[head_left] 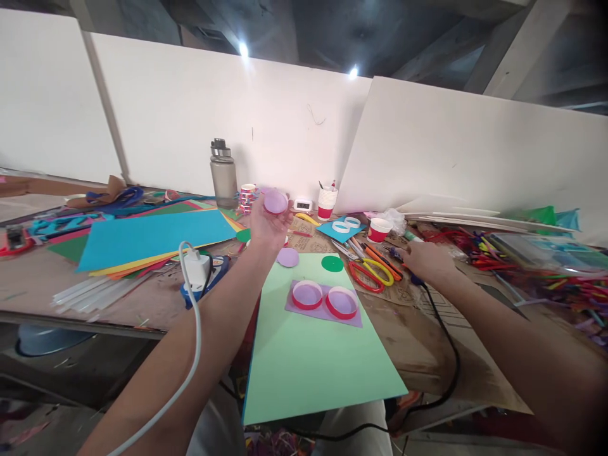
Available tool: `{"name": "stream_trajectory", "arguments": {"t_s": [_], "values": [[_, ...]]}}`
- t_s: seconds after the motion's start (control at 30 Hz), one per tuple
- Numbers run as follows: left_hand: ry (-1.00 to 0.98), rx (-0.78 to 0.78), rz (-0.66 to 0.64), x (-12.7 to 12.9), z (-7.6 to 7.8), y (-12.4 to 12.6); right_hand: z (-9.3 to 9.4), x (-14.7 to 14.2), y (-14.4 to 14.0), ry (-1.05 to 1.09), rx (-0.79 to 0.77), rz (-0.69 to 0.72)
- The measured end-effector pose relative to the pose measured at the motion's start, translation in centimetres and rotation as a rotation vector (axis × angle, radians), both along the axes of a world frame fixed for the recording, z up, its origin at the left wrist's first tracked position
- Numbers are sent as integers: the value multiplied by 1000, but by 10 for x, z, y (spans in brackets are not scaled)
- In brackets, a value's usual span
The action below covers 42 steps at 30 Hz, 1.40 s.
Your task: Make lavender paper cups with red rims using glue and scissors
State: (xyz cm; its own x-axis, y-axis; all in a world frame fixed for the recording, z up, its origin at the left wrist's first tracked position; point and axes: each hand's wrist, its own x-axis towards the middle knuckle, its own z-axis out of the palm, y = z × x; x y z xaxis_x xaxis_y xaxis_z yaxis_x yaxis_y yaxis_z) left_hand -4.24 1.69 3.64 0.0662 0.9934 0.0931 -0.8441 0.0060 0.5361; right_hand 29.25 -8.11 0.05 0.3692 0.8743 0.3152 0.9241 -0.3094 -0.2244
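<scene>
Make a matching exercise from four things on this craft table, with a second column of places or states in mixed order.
Things:
1. lilac disc
2. water bottle
3. red rings
4. scissors

Places:
A. on the purple sheet on the green paper
B. held up in the left hand
C. on brown paper just left of the right hand
D. upright near the white board

Pairs: 1-B, 2-D, 3-A, 4-C
</scene>
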Motion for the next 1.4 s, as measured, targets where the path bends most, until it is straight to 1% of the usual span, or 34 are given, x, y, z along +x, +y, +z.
{"name": "stream_trajectory", "arguments": {"t_s": [0.07, 0.1, 0.17, 0.2, 0.23, 0.3, 0.4, 0.47, 0.57, 0.67, 0.77, 0.83, 0.97, 1.07, 1.2, 1.4], "values": [[10, -7, -94, 5, -2, -4, 2, -27, 7, 7, -21, 81], [11, -14, -133, 7, -3, -6, 4, -42, 10, 50, -22, 186], [13, -8, -204, 11, -4, -9, 7, -76, 18, 179, 92, 398], [23, -3, -239, 12, -6, -11, 10, -92, 21, 239, 169, 469], [39, 0, -265, 13, -7, -12, 12, -107, 25, 306, 243, 524], [76, 31, -272, 16, -11, -12, 18, -132, 30, 427, 335, 609], [116, 137, -270, 18, -17, -10, 30, -152, 36, 557, 439, 711], [168, 186, -287, 19, -20, -9, 37, -156, 38, 566, 462, 762], [225, 244, -314, 19, -23, -9, 45, -154, 41, 502, 464, 783], [239, 278, -342, 19, -25, -10, 46, -151, 44, 463, 464, 790], [262, 295, -367, 19, -26, -11, 43, -149, 47, 496, 476, 777], [276, 301, -338, 20, -27, -11, 41, -148, 48, 529, 501, 766], [300, 353, -188, 21, -26, -13, 39, -148, 46, 588, 516, 773], [334, 390, -116, 22, -25, -13, 39, -148, 42, 608, 507, 795], [367, 422, -90, 23, -26, -13, 37, -145, 40, 607, 481, 820], [456, 442, -68, 22, -27, -13, 28, -140, 44, 683, 456, 759]]}}
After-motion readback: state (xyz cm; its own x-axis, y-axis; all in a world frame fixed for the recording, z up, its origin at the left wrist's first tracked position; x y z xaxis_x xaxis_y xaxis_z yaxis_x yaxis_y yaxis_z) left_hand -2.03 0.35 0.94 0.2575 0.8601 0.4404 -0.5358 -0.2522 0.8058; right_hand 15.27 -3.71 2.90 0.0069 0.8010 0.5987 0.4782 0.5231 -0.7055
